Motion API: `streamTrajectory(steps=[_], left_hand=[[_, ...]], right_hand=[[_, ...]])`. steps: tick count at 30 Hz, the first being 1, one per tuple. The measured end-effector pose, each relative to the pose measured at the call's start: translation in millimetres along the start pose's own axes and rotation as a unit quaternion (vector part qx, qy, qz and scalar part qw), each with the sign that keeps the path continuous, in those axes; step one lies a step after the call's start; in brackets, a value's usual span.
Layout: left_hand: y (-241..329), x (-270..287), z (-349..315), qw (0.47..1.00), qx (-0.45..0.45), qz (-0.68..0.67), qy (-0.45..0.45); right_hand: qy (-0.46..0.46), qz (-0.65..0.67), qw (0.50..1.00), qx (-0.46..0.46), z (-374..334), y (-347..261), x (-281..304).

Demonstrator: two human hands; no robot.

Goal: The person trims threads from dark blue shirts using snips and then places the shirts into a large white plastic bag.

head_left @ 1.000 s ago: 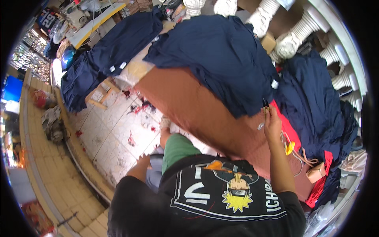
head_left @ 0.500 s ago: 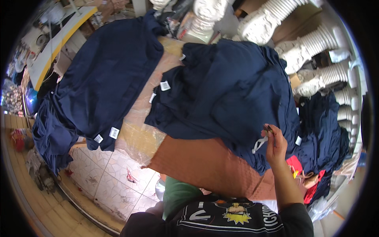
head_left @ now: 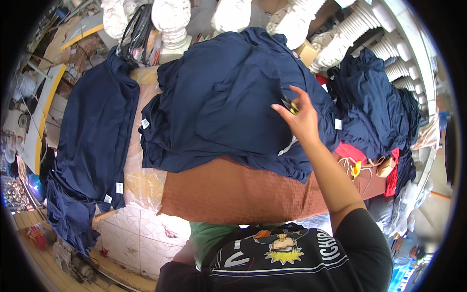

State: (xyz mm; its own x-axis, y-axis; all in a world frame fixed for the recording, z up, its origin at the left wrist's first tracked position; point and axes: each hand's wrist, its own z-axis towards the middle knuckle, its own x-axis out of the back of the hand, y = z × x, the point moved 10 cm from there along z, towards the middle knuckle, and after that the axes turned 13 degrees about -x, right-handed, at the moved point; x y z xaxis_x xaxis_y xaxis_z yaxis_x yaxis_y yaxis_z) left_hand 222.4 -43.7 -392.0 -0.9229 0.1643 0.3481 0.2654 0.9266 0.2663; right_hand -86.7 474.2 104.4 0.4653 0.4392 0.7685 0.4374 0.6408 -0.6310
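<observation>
My right hand [head_left: 302,116] is over the right part of a large dark navy garment [head_left: 224,97] spread on the table. Small snips with dark blades and a yellow-green part [head_left: 290,104] sit in its grip, the thumb and forefinger standing apart around them. Just below the hand, a white drawstring end [head_left: 287,147] lies on the navy cloth. White tags hang at the garment's left and right edges. Of my left arm only a bit of skin shows by the dark sleeve at the lower edge; the hand itself is out of sight.
Another navy garment [head_left: 97,117] hangs over the table's left end. More navy clothes [head_left: 374,102] are heaped at the right, near red cloth [head_left: 351,152] and cords. Brown cloth [head_left: 233,192] covers the near edge. White ornate columns [head_left: 171,22] line the back.
My right hand has moved left and away from me over the garment, and its fingers have spread. The view has shifted, and the drawstring end now lies below the hand.
</observation>
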Motion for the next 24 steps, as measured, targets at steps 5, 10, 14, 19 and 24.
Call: streamTrajectory(steps=[5,10,14,19,24], left_hand=[[16,62,-15,0.961,-0.211,0.014,-0.179],[146,291,-172,0.907,-0.389,-0.124,-0.104],[223,487,-218,0.734,-0.473,-0.246,0.422],[302,507,-229,0.679,-0.366,0.161,0.616],[285,515,-264,0.634,-0.421,-0.032,0.648]], right_hand=[[0.004,0.041,0.999,-0.003,14,20,-10],[-0.129,0.100,0.946,0.281,-126,-34,37],[-0.293,-0.093,0.915,0.260,-210,25,-25],[-0.515,0.114,0.814,0.243,-280,23,20],[-0.742,0.250,0.399,0.477,-427,7,139]])
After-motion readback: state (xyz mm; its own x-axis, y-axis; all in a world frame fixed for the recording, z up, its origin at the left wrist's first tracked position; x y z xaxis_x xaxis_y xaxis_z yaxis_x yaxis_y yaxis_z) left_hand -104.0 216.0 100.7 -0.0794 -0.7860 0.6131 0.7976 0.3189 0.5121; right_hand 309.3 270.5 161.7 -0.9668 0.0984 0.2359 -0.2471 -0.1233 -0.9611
